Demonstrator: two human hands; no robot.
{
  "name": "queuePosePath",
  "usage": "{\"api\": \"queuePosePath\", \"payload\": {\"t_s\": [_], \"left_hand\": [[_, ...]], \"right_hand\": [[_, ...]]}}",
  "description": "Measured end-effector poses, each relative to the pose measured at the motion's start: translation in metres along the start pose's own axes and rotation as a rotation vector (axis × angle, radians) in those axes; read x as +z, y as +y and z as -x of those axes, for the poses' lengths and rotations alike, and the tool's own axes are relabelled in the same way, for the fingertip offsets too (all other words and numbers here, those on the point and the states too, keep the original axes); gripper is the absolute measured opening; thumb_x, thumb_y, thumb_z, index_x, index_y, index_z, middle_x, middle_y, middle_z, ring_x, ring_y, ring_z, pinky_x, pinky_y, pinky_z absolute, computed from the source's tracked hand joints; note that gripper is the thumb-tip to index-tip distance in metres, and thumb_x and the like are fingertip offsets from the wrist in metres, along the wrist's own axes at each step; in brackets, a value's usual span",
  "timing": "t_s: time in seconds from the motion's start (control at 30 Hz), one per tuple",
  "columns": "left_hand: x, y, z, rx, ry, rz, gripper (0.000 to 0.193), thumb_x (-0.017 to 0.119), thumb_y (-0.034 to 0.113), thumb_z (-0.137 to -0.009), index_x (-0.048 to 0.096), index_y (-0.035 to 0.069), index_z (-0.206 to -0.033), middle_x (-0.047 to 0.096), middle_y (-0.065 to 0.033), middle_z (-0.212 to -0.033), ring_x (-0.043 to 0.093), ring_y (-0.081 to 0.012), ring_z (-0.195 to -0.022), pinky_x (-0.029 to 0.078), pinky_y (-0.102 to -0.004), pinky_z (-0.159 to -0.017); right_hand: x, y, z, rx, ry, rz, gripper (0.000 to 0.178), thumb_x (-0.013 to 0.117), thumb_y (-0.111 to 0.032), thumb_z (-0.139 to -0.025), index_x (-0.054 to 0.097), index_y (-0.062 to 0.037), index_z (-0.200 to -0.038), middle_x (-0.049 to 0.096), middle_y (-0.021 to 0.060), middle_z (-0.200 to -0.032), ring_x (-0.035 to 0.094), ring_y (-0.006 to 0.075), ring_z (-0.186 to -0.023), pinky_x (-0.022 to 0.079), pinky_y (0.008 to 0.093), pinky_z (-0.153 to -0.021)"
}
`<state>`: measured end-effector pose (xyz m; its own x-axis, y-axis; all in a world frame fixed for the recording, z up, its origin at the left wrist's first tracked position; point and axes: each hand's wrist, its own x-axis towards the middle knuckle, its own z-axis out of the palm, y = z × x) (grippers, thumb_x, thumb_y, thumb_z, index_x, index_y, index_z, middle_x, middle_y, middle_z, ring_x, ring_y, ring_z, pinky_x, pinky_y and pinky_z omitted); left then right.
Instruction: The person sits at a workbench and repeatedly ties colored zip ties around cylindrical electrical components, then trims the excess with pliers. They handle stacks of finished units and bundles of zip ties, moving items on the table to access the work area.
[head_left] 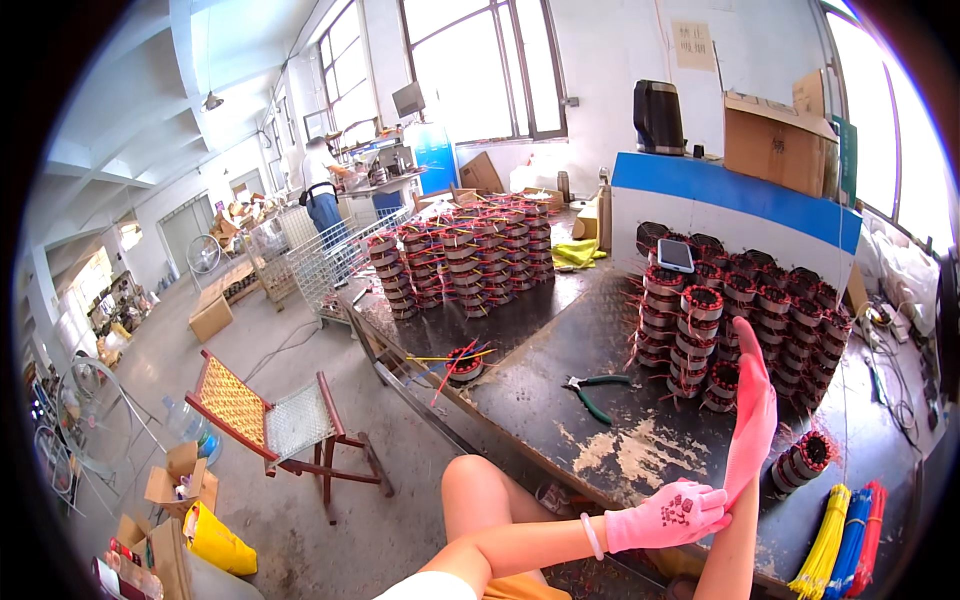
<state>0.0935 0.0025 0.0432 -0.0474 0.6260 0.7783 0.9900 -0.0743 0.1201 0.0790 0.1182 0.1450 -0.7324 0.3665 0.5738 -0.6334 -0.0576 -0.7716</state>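
Note:
My left hand (668, 516), in a pink glove, is closed on the cuff of the pink glove (742, 470) worn on my right hand. That right hand (752, 405) is raised with its fingers stretched out and pressed side by side, holding nothing. Its fingertips are in front of stacked motor stators (690, 335) with dark red windings, hiding part of them. Right of my right hand lies a short stack of stators (800, 463). Bundles of yellow wires (822, 540), blue wires (850, 540) and red wires (872, 535) lie at the near right. Green-handled cutting pliers (597, 397) rest on the dark worktable (530, 415).
A phone (675, 256) sits on the stators. More stator stacks (465, 255) with coloured wires stand at the far left, near a single stator (466, 365). A kettle (658, 118) and cardboard box (775, 145) stand behind. A folding chair (290, 420) stands left; another person (323, 190) works far off.

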Motion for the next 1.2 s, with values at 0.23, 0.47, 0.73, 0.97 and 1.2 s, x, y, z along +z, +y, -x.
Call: {"api": "queuePosePath", "payload": {"t_s": [0.23, 0.47, 0.73, 0.97, 1.2], "left_hand": [[-0.009, 0.003, -0.011, 0.025, 0.033, 0.056, 0.012, 0.069, 0.011, -0.091, 0.060, 0.004, -0.088, 0.057, -0.0076, -0.088, 0.063, -0.0255, -0.075, 0.051, -0.0381, -0.062], [-0.006, 0.007, -0.016, 0.046, 0.046, 0.085, 0.010, 0.069, 0.009, -0.089, 0.061, 0.004, -0.091, 0.058, -0.0073, -0.090, 0.064, -0.0243, -0.078, 0.051, -0.0377, -0.064], [-0.019, 0.008, -0.026, 0.075, 0.017, 0.025, 0.014, 0.070, 0.011, -0.086, 0.064, 0.002, -0.095, 0.055, -0.0064, -0.092, 0.062, -0.0211, -0.078, 0.052, -0.0361, -0.066], [-0.020, 0.008, -0.032, 0.110, -0.037, -0.001, 0.019, 0.071, 0.013, -0.084, 0.065, 0.003, -0.098, 0.057, -0.0068, -0.098, 0.062, -0.0214, -0.081, 0.052, -0.0364, -0.069], [-0.019, 0.017, -0.033, 0.120, -0.016, 0.014, 0.018, 0.072, 0.015, -0.084, 0.065, 0.005, -0.095, 0.055, -0.0057, -0.091, 0.061, -0.0210, -0.079, 0.050, -0.0367, -0.065]], "right_hand": [[-0.010, 0.008, -0.024, -0.154, 0.054, -0.149, 0.061, 0.057, -0.017, -0.100, 0.040, -0.0018, -0.157, 0.043, 0.0098, -0.162, 0.033, 0.0187, -0.152, 0.015, 0.0313, -0.123], [-0.022, 0.012, -0.039, -0.029, -0.064, 0.046, 0.049, 0.048, -0.031, -0.107, 0.057, 0.0034, -0.141, 0.060, 0.0112, -0.143, 0.047, 0.0182, -0.140, 0.024, 0.0325, -0.121], [-0.003, -0.007, -0.042, -0.098, -0.055, 0.466, 0.042, 0.052, -0.023, -0.108, 0.056, -0.0048, -0.146, 0.068, 0.0051, -0.133, 0.056, 0.0113, -0.128, 0.043, 0.0296, -0.109], [-0.011, -0.010, -0.057, -0.537, -0.153, 0.643, 0.041, 0.044, -0.033, -0.109, 0.068, -0.0028, -0.125, 0.067, 0.0112, -0.129, 0.050, 0.0313, -0.136, 0.025, 0.0429, -0.122], [-0.032, 0.010, -0.058, -0.475, 0.126, 1.116, 0.039, 0.073, -0.019, -0.091, 0.066, -0.0081, -0.128, 0.070, 0.0126, -0.122, 0.062, 0.0329, -0.119, 0.044, 0.0414, -0.110]]}}
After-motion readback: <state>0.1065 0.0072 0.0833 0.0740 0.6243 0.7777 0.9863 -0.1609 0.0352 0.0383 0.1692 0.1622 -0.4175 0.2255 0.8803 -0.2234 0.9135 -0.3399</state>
